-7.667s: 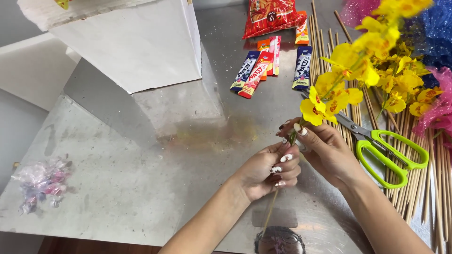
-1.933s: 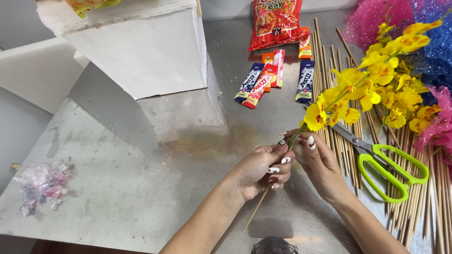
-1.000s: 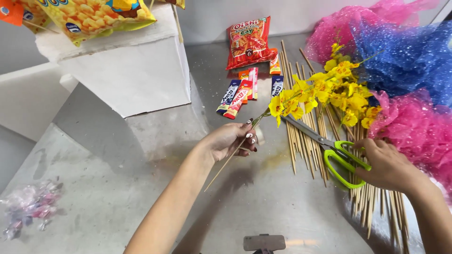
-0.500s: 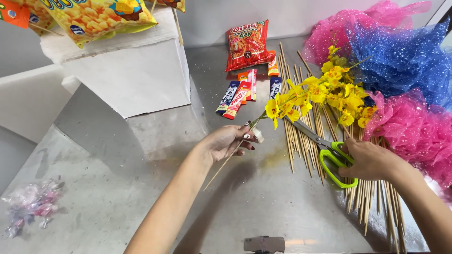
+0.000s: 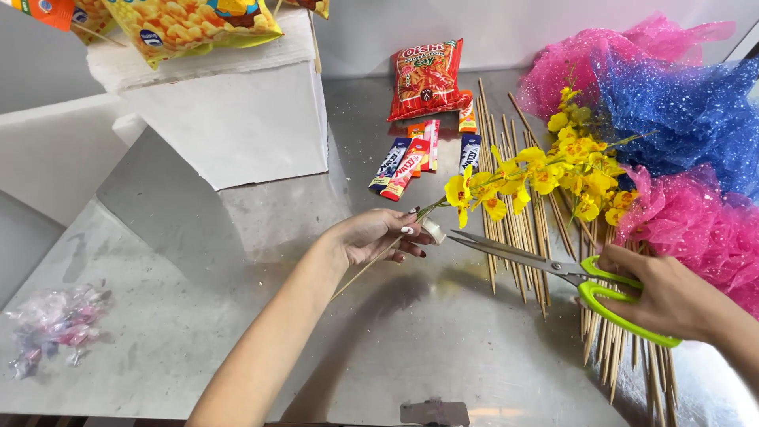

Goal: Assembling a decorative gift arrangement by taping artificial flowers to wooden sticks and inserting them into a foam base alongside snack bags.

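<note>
— Grey metal worktop [image 5: 237,316], scuffed and shiny, with a white foam block [image 5: 229,119] at the back. What are the hands doing over it?

— Left hand [image 5: 371,236] is closed in a pinch around a thin wooden skewer [image 5: 360,273] and the stem of a yellow flower sprig [image 5: 474,194], the two laid along each other, with a small white stub of tape or the like just at the fingertips. The blossoms point up and to the right, away from the palm, so the joint stays exposed.

— And the other?

— Right hand [image 5: 672,296] grips the green-handled scissors [image 5: 545,265], fingers through the loops, blades parted and aimed at that joint, tips just beside it but not touching as far as I can see.

— Counts?

— One pair of scissors, one sprig in hand, one larger bunch of yellow flowers [image 5: 577,170] lying on the loose skewers [image 5: 514,213]. Those are too many to count, fanned out flat, within reach. One red snack bag [image 5: 427,79], about five small sweet sticks [image 5: 415,154] below it, at least one yellow snack bag [image 5: 190,28] on the block. Pink and blue glitter mesh [image 5: 680,119] is heaped on the right, and one small heap of clear wrapped sweets [image 5: 55,328] sits far left, well apart.
</note>
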